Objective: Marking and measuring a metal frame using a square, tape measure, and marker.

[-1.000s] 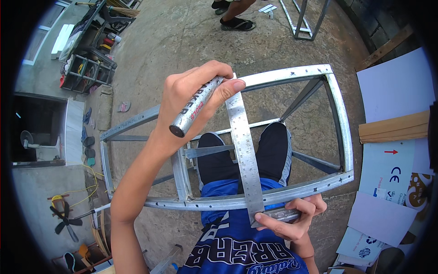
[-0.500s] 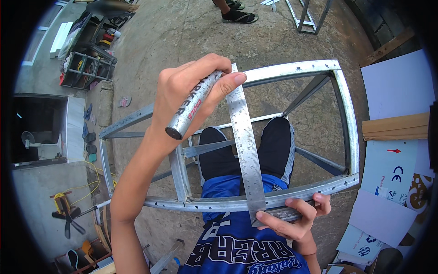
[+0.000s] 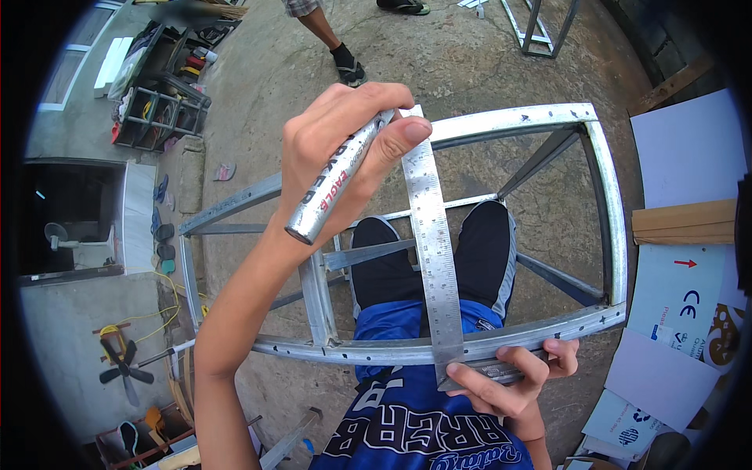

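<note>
Rough concrete floor (image 3: 486, 70) spreads beyond the left hand (image 3: 337, 145), where another person's leg (image 3: 321, 30) stands; white boards (image 3: 685, 149) border the space well to the right of both hands' fingers. Left fingers are clamped around a silver marker (image 3: 332, 188), the thumb at the far end of a steel ruler (image 3: 433, 235). From there the ruler crosses a metal frame (image 3: 615, 219) to the right hand (image 3: 505, 384), whose fingers close on the ruler's handle (image 3: 491, 370). Just beyond them runs the frame's near edge, with floor showing through the opening past it.
</note>
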Action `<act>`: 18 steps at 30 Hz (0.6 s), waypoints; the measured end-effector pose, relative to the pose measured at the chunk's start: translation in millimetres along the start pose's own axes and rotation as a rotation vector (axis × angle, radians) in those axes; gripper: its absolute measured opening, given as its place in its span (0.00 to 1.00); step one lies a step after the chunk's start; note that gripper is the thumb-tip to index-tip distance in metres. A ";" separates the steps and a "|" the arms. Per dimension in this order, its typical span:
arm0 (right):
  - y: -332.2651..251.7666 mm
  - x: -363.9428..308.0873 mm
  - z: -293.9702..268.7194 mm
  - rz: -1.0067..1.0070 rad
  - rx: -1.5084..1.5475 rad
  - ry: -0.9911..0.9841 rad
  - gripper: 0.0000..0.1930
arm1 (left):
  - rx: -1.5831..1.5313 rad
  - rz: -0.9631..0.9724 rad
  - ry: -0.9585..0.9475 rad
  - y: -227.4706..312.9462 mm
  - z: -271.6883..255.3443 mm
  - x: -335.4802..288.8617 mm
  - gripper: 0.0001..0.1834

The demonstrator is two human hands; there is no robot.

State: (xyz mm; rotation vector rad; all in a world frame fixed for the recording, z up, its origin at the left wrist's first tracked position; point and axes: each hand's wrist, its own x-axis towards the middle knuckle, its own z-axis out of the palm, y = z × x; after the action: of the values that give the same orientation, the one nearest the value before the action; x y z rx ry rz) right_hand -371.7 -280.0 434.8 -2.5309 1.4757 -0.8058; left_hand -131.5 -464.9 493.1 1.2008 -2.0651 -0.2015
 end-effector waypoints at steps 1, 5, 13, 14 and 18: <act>-0.1 0.4 0.0 0.003 0.001 -0.008 0.09 | -0.026 0.003 -0.017 0.0 -0.3 1.6 0.18; -1.4 1.4 -0.2 0.005 0.012 0.002 0.08 | -0.689 -0.355 -0.040 -4.8 11.4 15.8 0.10; -0.6 1.6 1.5 0.016 0.011 0.016 0.06 | -0.680 -0.422 0.045 -16.0 25.4 29.6 0.15; -0.7 1.6 2.2 0.014 0.016 0.013 0.06 | -0.616 -0.403 0.073 -16.4 27.5 29.4 0.17; -2.1 0.9 2.5 0.059 -0.010 0.041 0.11 | -0.451 -0.297 0.059 -17.5 31.8 27.5 0.17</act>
State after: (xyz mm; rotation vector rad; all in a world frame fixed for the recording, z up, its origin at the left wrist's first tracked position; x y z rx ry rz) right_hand -368.5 -280.0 433.7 -2.4800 1.5630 -0.8487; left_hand -148.5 -503.5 476.0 1.1988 -1.6604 -0.7218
